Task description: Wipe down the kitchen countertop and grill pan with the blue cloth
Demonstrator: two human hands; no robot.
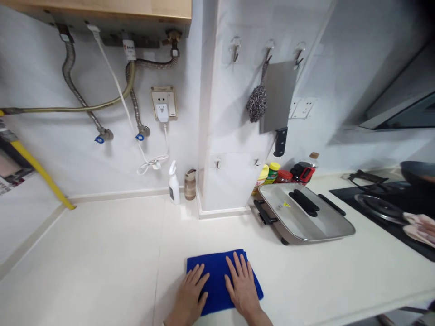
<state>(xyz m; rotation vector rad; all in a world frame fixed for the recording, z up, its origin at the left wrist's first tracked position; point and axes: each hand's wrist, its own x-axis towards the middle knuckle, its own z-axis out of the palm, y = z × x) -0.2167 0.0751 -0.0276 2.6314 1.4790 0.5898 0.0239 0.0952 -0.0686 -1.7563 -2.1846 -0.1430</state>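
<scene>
A folded blue cloth (217, 283) lies flat on the white countertop (102, 253) in front of me. My left hand (190, 294) rests on its left side, fingers stretched out and slightly apart. On the right part of the cloth lies my right hand (242, 287), palm down with its fingers spread. Neither hand grasps anything; both press flat on the fabric.
An electric pan with a lid (306, 213) stands right of the cloth. Beyond it, another person's hand (426, 228) holds a pale cloth by the stove (370, 206). A white spray bottle (174, 183) and brown bottle (190, 184) stand by the wall; a cleaver (277, 97) hangs above.
</scene>
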